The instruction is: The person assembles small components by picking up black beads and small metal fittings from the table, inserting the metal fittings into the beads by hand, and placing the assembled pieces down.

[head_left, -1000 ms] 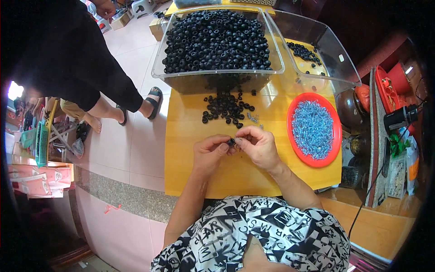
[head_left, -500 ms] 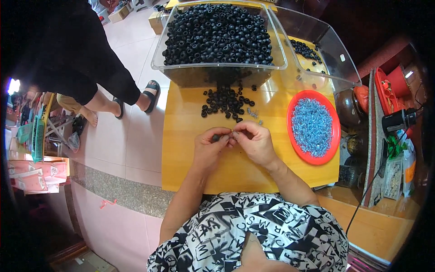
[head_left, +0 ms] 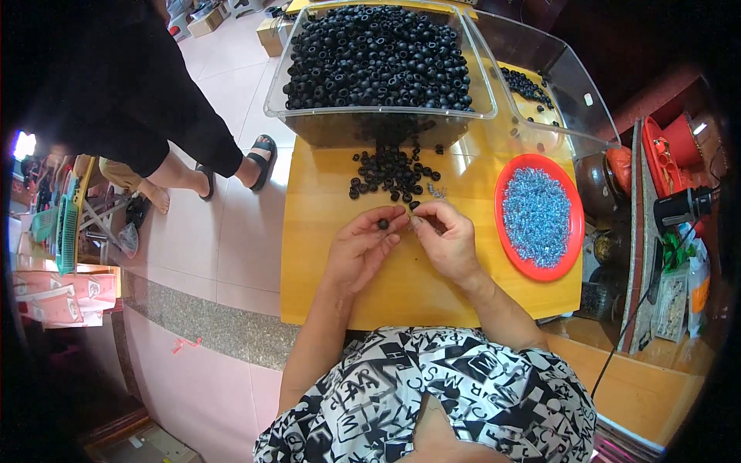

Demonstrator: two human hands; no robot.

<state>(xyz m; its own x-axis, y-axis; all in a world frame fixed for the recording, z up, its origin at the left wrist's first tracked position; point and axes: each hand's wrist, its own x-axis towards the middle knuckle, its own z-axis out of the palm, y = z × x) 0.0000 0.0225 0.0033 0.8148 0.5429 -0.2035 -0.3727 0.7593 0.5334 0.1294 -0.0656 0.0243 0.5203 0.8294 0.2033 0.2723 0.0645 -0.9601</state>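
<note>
While the left hand (head_left: pixel 356 245) is clasping a small, round, smooth black bead (head_left: pixel 383 224) in curled fingers above the flat yellow table (head_left: pixel 318 181), the right hand (head_left: pixel 448 241) is holding its thumb and forefinger together near it, though I cannot tell whether anything is between them. The bead is showing a dark, domed side.

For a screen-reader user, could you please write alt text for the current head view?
A person's left hand holds a round black piece above a yellow table, the right hand beside it. Beyond are a loose pile of black pieces and a clear bin full of more; to the right is a red plate of tiny bluish pieces.
</note>
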